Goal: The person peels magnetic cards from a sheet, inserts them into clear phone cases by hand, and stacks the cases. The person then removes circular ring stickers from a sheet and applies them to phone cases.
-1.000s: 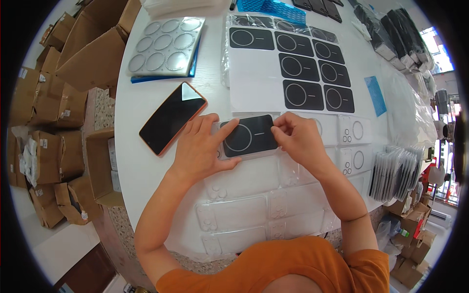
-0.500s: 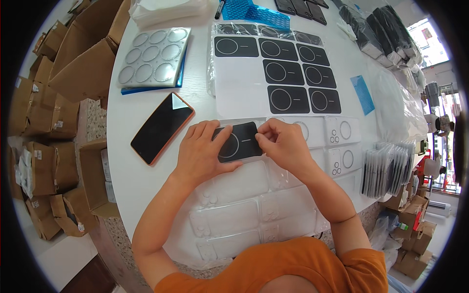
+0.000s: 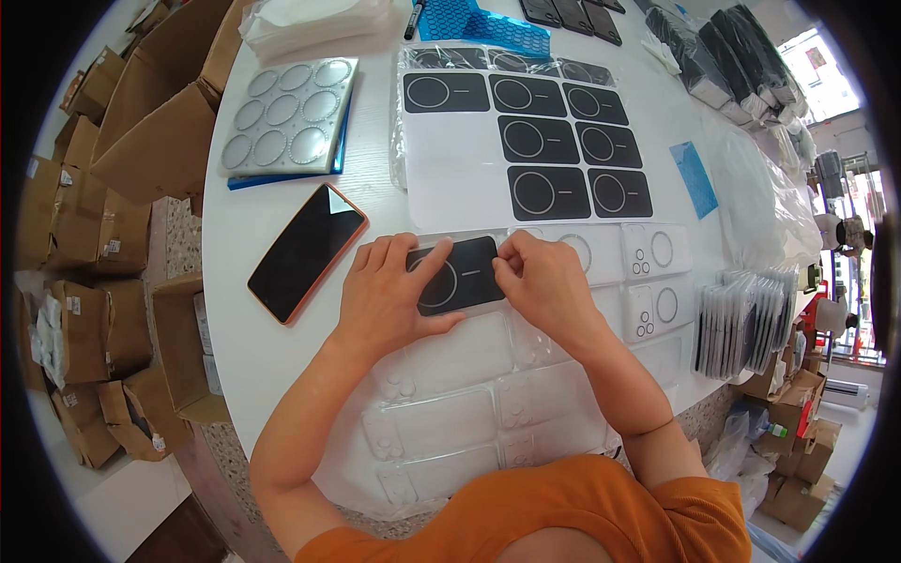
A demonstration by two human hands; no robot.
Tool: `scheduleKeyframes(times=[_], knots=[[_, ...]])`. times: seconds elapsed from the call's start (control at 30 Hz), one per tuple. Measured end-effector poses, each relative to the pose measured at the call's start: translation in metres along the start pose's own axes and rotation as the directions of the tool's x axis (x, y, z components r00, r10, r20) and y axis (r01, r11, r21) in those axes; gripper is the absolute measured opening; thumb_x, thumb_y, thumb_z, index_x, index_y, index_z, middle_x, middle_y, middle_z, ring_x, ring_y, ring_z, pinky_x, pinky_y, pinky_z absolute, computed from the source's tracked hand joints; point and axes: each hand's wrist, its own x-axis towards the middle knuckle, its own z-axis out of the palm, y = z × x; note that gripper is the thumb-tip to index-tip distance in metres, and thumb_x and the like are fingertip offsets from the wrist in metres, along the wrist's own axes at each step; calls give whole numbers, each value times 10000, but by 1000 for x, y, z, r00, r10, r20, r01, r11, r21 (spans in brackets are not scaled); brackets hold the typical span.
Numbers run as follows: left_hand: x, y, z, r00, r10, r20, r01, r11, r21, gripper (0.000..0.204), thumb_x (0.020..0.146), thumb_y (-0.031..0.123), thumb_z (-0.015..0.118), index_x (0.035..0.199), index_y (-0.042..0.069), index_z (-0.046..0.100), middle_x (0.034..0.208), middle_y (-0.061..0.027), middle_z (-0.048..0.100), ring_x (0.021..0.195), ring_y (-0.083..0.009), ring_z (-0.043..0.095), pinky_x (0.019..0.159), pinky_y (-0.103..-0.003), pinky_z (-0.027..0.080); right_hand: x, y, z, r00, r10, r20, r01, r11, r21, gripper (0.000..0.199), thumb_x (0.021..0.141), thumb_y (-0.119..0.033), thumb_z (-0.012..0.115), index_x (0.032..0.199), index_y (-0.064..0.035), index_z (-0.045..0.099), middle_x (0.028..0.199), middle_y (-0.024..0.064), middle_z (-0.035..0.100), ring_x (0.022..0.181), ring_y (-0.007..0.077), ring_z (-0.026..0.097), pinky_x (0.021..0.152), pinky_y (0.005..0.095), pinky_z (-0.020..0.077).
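A black rectangular sticker (image 3: 477, 293) with a pale ring and a short line lies over one of the clear phone-case shapes in front of me. My left hand (image 3: 380, 298) rests on its left part, fingers spread, thumb along the lower edge and index finger over the ring. At the sticker's right end, my right hand (image 3: 552, 289) is closed in a pinch on the edge. Beyond my hands is a white sheet (image 3: 455, 178) of matching black stickers (image 3: 549, 192), with a bare patch at its left. Clear phone cases (image 3: 450, 366) in rows lie nearest me.
An orange-edged phone (image 3: 310, 251) lies to the left, below a stack of ring sheets (image 3: 286, 117). Thin packets (image 3: 743, 324) stand at the right edge beside plastic wrapping (image 3: 765, 202). A blue strip (image 3: 694, 180) lies near them. Cardboard boxes (image 3: 155, 141) crowd the left side.
The view has shifted slightly. The sticker sits a little flatter and straighter between my hands; both hands stay in nearly the same places.
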Motion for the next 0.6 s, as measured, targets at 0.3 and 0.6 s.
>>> scheduleKeyframes(times=[0.3, 0.6], knots=[[3, 2, -5, 997, 3, 78, -6, 999, 41, 799, 589, 521, 776, 1301, 254, 530, 1068, -90, 442, 992, -264, 457, 872, -373, 384, 0, -8, 5, 999, -53, 5, 53, 992, -114, 94, 802, -82, 602, 794, 4, 565, 651, 163, 605, 612, 343, 592, 574, 411, 451], [1, -2, 2, 999, 47, 22, -48, 998, 32, 788, 618, 526, 761, 1271, 162, 513, 1081, -101, 475, 1024, -255, 468, 902, -376, 369, -1, -18, -5, 997, -71, 13, 71, 997, -34, 90, 793, -75, 618, 788, 4, 576, 661, 145, 622, 612, 307, 618, 568, 366, 474]])
